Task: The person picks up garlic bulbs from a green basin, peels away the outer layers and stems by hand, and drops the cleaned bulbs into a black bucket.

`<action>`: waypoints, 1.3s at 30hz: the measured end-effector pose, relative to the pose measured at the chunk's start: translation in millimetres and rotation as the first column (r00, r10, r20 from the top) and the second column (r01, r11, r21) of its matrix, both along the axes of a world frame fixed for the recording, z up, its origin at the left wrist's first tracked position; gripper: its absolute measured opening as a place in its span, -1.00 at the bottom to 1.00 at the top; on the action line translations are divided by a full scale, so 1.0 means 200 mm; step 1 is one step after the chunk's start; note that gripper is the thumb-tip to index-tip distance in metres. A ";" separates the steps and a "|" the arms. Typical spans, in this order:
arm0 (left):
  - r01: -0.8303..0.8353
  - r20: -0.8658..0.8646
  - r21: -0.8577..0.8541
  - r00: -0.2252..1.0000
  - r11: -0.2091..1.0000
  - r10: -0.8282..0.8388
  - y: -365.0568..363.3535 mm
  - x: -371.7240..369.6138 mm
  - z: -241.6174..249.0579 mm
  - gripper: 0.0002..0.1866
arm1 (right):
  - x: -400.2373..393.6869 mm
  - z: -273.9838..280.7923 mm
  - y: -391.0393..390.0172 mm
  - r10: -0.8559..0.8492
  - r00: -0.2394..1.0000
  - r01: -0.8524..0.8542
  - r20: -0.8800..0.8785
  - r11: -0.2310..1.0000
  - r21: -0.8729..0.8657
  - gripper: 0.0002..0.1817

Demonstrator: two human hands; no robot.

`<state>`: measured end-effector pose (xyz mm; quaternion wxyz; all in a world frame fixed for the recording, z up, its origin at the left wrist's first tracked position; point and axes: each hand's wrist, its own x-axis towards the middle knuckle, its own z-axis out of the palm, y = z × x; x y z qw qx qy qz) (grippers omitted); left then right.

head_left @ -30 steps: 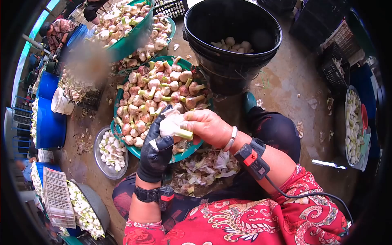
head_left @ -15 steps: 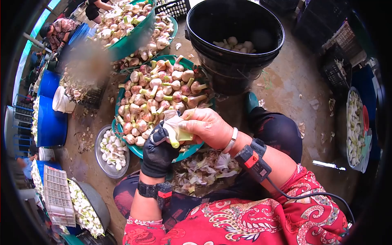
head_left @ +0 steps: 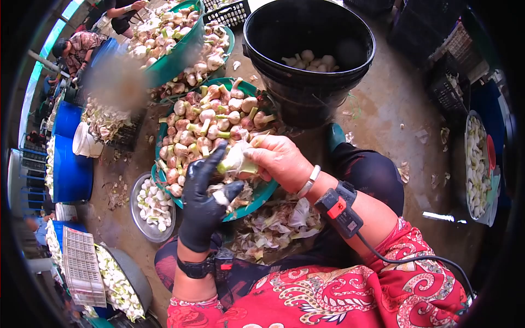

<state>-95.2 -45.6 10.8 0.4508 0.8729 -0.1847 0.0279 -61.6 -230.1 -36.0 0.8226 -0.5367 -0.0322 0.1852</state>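
My right hand (head_left: 281,164) is closed, thumb and fingers pinching a garlic bulb (head_left: 236,161) with loose white skin and a pale green stem. Just left of that bulb, my left hand (head_left: 203,191) in a black glove has its fingers spread apart. A small pale patch shows by the left thumb tip; I cannot make out what it is. Beneath both hands is a green basin (head_left: 266,195) heaped with unpeeled garlic bulbs (head_left: 205,123) with cut stems. Torn garlic skins (head_left: 276,227) lie in front of my lap.
A black bucket (head_left: 295,90) with some peeled bulbs stands behind the basin. At left is a metal bowl (head_left: 143,217) of white garlic. Another heaped green tub (head_left: 178,57) stands at the back left. A grey tub (head_left: 134,273) sits at lower left. Co-workers (head_left: 82,46) sit far left.
My left hand has let go of the bulb, spreading its fingers and shifting slightly left. The right hand has kept the bulb and moved up a little, with skin hanging looser.
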 end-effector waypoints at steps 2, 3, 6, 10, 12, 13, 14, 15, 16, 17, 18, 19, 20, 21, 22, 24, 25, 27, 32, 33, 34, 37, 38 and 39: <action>-0.093 -0.166 -0.220 0.984 0.971 0.057 0.03 0.01 -0.08 -0.63 | -0.02 -0.01 0.01 -0.007 0.998 0.010 -0.059 0.999 0.050 -0.84; -0.260 -0.413 -0.430 0.908 0.865 0.067 0.04 0.01 -0.09 -0.72 | -0.02 -0.01 0.01 -0.017 0.993 0.029 -0.115 0.995 0.099 -0.84; -0.215 -0.228 -0.295 0.962 0.931 0.149 0.10 0.04 -0.14 -0.80 | 0.00 0.05 -0.05 -0.011 0.985 0.085 -0.171 0.896 0.435 -0.84; -0.109 0.229 0.237 0.972 0.965 0.054 0.36 0.11 -0.39 -0.71 | 0.08 0.16 -0.25 -0.088 0.995 0.104 -0.056 0.867 0.488 -0.87; -0.057 0.268 0.201 0.964 0.978 0.001 0.36 0.23 -0.34 -0.71 | 0.03 0.11 -0.23 0.013 1.000 -0.014 0.018 0.998 0.068 -0.87; -0.046 0.295 0.104 0.955 0.993 0.014 0.35 0.33 -0.33 -0.70 | 0.01 0.08 -0.19 0.165 0.983 -0.142 0.079 0.960 -0.239 -0.86; -0.001 -0.124 -0.502 0.990 0.865 -0.070 0.22 0.36 -0.12 -0.68 | 0.01 -0.02 -0.17 0.415 0.884 -0.231 0.214 0.788 -0.570 -0.86; -0.216 -0.383 -0.882 0.846 0.418 -0.371 0.06 0.36 0.14 -0.66 | 0.02 -0.17 -0.13 0.781 0.617 -0.319 0.099 0.363 -0.875 -0.75; -0.093 -0.283 -0.771 0.936 0.629 -0.209 -0.05 0.35 0.21 -0.65 | -0.02 -0.06 -0.11 0.800 0.550 -0.443 -0.239 0.037 -0.896 -0.78; -0.016 -0.130 -0.587 0.989 0.809 -0.075 -0.11 0.36 0.24 -0.64 | -0.07 -0.06 -0.11 0.830 0.524 -0.335 -0.193 -0.008 -0.942 -0.82; 0.299 0.161 -0.240 0.950 0.924 -0.266 -0.05 0.44 0.10 -0.66 | -0.09 -0.09 -0.12 0.814 0.567 -0.286 -0.126 0.052 -0.957 -0.84; 0.132 -0.029 -0.245 0.989 0.961 -0.144 -0.04 0.45 -0.07 -0.70 | -0.09 -0.12 -0.13 0.793 0.607 -0.231 -0.054 0.111 -0.967 -0.86; -0.090 -0.424 -0.310 0.904 0.947 -0.053 -0.02 0.44 -0.26 -0.72 | -0.07 -0.13 -0.14 0.788 0.613 -0.233 -0.056 0.113 -0.966 -0.86; -0.060 -0.387 -0.026 0.921 0.998 0.046 -0.02 0.39 -0.48 -0.66 | -0.04 -0.12 -0.16 0.714 0.691 -0.144 0.116 0.293 -0.945 -0.85; -0.012 -0.304 0.284 0.947 0.959 0.102 0.01 0.35 -0.72 -0.61 | -0.03 -0.11 -0.17 0.606 0.748 -0.042 0.270 0.450 -0.892 -0.84; 0.132 -0.427 0.361 0.903 0.923 0.038 0.04 0.29 -1.05 -0.51 | -0.01 0.01 -0.18 0.343 0.893 0.076 0.292 0.523 -0.849 -0.86; 0.166 -0.349 0.512 0.937 0.843 0.028 0.10 0.29 -1.34 -0.47 | 0.01 0.02 -0.19 0.277 0.916 0.111 0.289 0.518 -0.848 -0.87; 0.008 -0.170 0.527 0.981 0.850 0.097 0.15 0.21 -1.60 -0.52 | 0.02 -0.04 -0.19 0.203 0.907 0.216 0.369 0.528 -0.821 -0.83; -0.011 -0.590 0.371 0.769 0.929 0.245 0.15 0.21 -1.32 -0.59 | 0.05 -0.07 -0.18 0.180 0.906 0.258 0.384 0.483 -0.837 -0.58; -0.133 -0.636 0.198 0.737 0.971 0.231 0.18 0.22 -1.26 -0.60 | 0.06 -0.07 -0.17 0.193 0.933 0.183 0.305 0.476 -0.860 -0.52; -0.335 -0.781 -0.037 0.597 0.941 0.182 0.19 0.23 -1.16 -0.61 | 0.07 -0.08 -0.15 0.192 0.948 0.121 0.252 0.514 -0.849 -0.43; -0.376 -0.752 -0.317 0.659 0.871 0.011 0.11 0.19 -0.77 -0.65 | 0.08 -0.16 -0.09 0.209 0.962 -0.034 0.173 0.726 -0.687 -0.11; -0.232 -0.728 -0.254 0.685 0.939 -0.028 0.10 0.17 -0.64 -0.66 | 0.09 -0.17 -0.07 0.229 0.957 -0.085 0.176 0.806 -0.586 0.05; -0.191 -0.695 -0.293 0.715 0.937 -0.072 0.07 0.13 -0.52 -0.71 | 0.09 -0.25 -0.03 0.226 0.934 -0.058 0.275 0.859 -0.509 0.01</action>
